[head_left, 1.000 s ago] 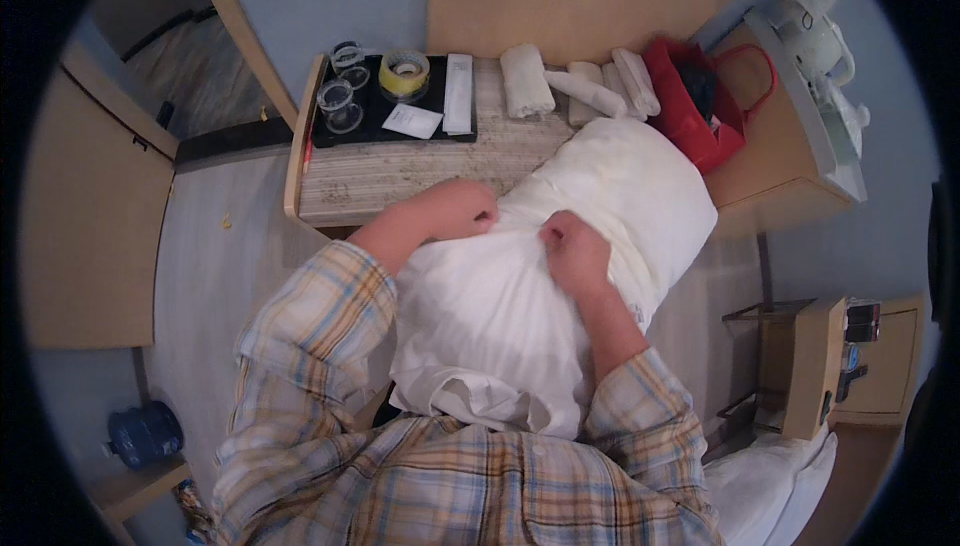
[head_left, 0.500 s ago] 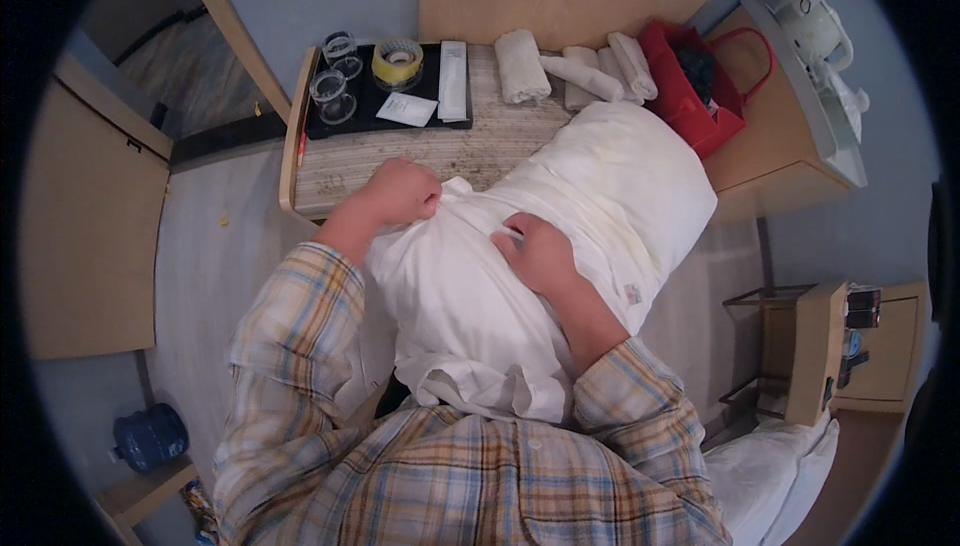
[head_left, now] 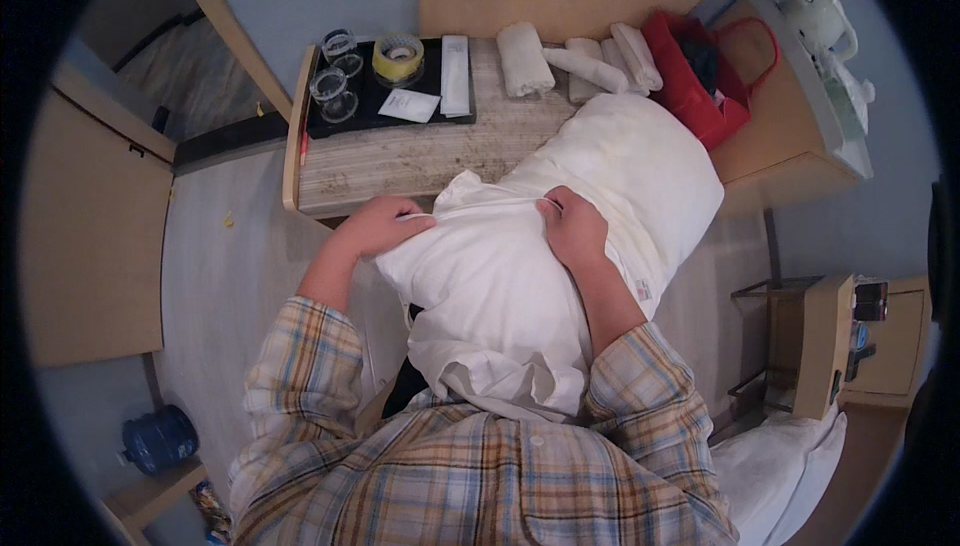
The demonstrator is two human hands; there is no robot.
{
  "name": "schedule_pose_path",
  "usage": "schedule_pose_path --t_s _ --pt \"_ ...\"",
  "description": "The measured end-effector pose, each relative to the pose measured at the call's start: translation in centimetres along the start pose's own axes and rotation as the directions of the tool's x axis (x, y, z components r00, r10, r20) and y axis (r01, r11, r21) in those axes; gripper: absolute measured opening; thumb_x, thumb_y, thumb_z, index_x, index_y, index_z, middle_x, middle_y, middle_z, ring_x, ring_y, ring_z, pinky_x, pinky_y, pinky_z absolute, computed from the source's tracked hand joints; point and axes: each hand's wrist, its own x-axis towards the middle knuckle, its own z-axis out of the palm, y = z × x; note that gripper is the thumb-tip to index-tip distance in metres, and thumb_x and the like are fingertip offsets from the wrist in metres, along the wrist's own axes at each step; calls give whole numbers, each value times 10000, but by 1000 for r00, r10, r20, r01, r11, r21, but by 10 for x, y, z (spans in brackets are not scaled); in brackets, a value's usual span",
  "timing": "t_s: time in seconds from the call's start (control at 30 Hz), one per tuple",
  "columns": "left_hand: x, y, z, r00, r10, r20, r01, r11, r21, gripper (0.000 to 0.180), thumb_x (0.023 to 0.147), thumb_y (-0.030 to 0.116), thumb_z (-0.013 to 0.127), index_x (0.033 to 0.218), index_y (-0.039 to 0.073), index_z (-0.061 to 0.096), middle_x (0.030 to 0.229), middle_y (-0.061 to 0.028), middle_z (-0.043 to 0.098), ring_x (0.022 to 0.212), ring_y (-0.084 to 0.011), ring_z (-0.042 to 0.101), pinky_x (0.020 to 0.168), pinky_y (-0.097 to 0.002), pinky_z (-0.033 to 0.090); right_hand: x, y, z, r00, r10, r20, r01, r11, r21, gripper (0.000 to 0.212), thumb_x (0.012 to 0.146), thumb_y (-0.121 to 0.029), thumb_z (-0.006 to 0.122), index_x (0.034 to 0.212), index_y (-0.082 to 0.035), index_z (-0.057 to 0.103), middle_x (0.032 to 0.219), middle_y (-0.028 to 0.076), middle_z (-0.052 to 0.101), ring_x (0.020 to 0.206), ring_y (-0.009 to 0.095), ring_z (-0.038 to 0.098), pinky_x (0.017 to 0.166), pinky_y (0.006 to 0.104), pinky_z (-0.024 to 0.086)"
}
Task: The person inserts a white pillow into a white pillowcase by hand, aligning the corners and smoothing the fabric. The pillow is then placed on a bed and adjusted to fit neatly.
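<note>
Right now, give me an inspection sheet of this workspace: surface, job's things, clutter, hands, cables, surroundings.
Surface: wooden table, worn top, partly covered by the pillow.
Job's things: white pillow lying half on the table; white pillowcase bunched over its near end.
Clutter: black tray with two glasses, tape roll and sachets; rolled towels; red bag.
Hands: left hand grips the pillowcase edge; right hand clutches the fabric on top.
Cables: nothing seen.
Surroundings: white kettle on a side counter; blue water bottle on the floor; second pillow lower right.
</note>
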Motion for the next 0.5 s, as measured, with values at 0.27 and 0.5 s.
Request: schedule_pose_path --t_s 0.27,0.5 --pt "-16 -44 11 989 -149 -19 89 682 -726 199 885 154 602 1013 1 609 896 -49 640 785 -127 587 724 -273 473 -12 -3 -2 999 15 30 -19 991 135 185 817 -283 630 870 -108 659 828 118 671 783 318 634 707 404 495" --pt "8 -33 33 869 -92 -485 36 992 -124 175 873 130 602 1010 23 623 914 -88 649 818 -197 604 766 -324 471 -22 1 -11 995 34 92 -51 980 193 248 821 -321 617 916 -100 678 890 135 674 836 318 630 746 402 491"
